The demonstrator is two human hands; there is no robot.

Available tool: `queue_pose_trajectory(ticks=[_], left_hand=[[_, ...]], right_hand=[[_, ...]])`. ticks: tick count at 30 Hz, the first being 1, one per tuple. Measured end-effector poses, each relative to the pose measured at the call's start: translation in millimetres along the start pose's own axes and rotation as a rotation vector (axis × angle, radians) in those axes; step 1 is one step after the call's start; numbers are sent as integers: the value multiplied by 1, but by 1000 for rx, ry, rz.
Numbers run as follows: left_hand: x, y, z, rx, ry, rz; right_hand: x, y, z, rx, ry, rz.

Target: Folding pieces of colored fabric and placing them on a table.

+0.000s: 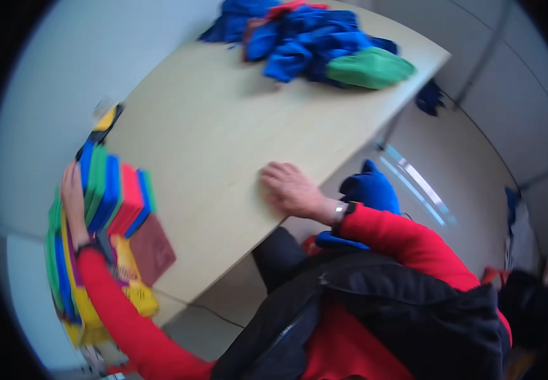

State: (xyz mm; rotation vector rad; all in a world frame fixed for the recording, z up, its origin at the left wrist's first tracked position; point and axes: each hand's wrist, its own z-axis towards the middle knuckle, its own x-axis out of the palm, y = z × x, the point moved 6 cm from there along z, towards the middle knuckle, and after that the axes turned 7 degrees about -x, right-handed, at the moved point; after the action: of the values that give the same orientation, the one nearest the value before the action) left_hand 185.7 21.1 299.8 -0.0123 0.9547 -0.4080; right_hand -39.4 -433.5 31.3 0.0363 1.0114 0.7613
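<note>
1. Red-sleeved left hand [71,199] laid flat, fingers together, on top of the cloth stack [106,209] at the tabletop's [223,133] left edge.
2. Right hand [289,189] pressed palm-down, fingers slightly spread, on bare wood near the front edge, well apart from the stack.
3. Blue cloth [369,193] just beyond that edge, beside the right wrist.
4. Heap [312,38] of blue, green and red cloths at the far corner.

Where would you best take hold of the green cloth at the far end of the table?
Pinch the green cloth at its near right edge, coming from the right. It lies on the side of the blue pile, so that edge is free; its left side runs into the blue cloths.
</note>
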Motion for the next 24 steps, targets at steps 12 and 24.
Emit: queue_pose_trajectory(ticks=[12, 24], left_hand=[[-56, -459, -193, 858, 646, -1040], [-82, -527, -194, 1103, 1069, -1080]], right_hand=[[-162, -189, -21, 283, -413, -354], [-227, -333, -30, 568, -195, -743]])
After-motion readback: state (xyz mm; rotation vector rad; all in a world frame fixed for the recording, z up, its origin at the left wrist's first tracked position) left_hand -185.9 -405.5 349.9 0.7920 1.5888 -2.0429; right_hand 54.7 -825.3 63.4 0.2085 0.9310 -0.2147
